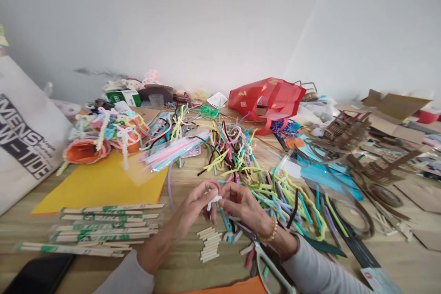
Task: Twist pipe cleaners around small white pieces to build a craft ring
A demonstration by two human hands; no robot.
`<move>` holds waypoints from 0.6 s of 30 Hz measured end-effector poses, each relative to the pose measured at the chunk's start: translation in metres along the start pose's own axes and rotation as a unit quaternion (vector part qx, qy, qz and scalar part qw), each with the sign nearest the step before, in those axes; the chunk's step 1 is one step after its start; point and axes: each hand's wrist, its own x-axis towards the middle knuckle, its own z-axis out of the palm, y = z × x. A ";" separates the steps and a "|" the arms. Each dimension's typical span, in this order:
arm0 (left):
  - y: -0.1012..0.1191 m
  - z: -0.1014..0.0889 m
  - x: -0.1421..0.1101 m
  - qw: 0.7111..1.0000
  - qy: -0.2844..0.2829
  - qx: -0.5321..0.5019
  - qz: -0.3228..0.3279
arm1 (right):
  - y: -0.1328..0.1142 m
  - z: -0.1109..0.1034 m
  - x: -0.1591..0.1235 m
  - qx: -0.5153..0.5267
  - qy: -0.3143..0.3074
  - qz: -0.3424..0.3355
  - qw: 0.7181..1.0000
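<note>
Over the middle of the table, my left hand point(197, 201) pinches a small fuzzy white piece point(215, 199) that looks like bent pipe cleaner. My right hand point(244, 204) closes its fingertips on the other side of it. A pink pipe-cleaner loop point(214, 184) shows just above the white piece, between the hands; whether the two are joined I cannot tell. Below the hands lie short cut wooden sticks point(209, 244). Scissors with pale handles point(272, 270) rest under my right forearm, their blades partly hidden. A tangled heap of coloured pipe cleaners point(234, 147) lies beyond the hands.
Wrapped chopsticks point(103, 228), yellow sheets point(99, 183) and a phone point(39, 275) are on the left, beside a white printed bag point(24, 142). A red bag point(265, 98) stands at the back. Brown woven pieces point(347, 133) and blue sheets point(327, 177) lie right.
</note>
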 end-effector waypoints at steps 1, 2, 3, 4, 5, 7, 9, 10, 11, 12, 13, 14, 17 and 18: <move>0.000 -0.001 0.000 1.000 0.007 -0.007 0.001 | 0.000 -0.001 0.000 0.016 -0.001 0.013 1.000; 0.001 -0.002 -0.001 1.000 0.018 -0.011 0.001 | 0.001 -0.003 0.001 0.033 0.001 0.027 0.999; 0.002 -0.004 -0.001 0.999 0.030 -0.014 0.002 | 0.001 -0.004 0.001 0.051 0.005 0.040 0.998; 0.003 -0.005 -0.001 0.999 0.041 -0.012 0.003 | 0.001 -0.005 0.002 0.069 0.011 0.052 0.996; 0.004 -0.005 -0.001 0.999 0.046 -0.007 0.004 | 0.001 -0.006 0.002 0.087 0.017 0.064 0.994; 0.006 -0.006 -0.001 0.999 0.046 0.009 0.014 | 0.001 -0.007 0.003 0.124 0.017 0.087 0.988; 0.007 -0.006 0.000 0.998 0.043 0.022 0.030 | 0.001 -0.007 0.004 0.151 0.009 0.104 0.983; 0.007 -0.006 0.001 0.998 0.046 0.025 0.036 | 0.001 -0.007 0.004 0.159 0.004 0.110 0.981; 0.006 -0.006 0.001 0.998 0.050 0.027 0.041 | 0.001 -0.006 0.004 0.164 0.000 0.113 0.980; 0.006 -0.005 0.001 0.997 0.055 0.028 0.044 | 0.002 -0.006 0.004 0.165 -0.003 0.115 0.980; 0.006 -0.005 0.002 0.997 0.058 0.029 0.046 | 0.003 -0.006 0.004 0.162 -0.004 0.114 0.980; 0.005 -0.004 0.002 0.997 0.060 0.028 0.046 | 0.003 -0.005 0.003 0.156 -0.006 0.112 0.981; 0.005 -0.003 0.001 0.996 0.069 0.029 0.046 | 0.003 -0.003 0.001 0.133 -0.012 0.097 0.986; 0.006 -0.003 0.001 0.996 0.073 0.031 0.043 | 0.002 -0.002 0.001 0.123 -0.014 0.093 0.988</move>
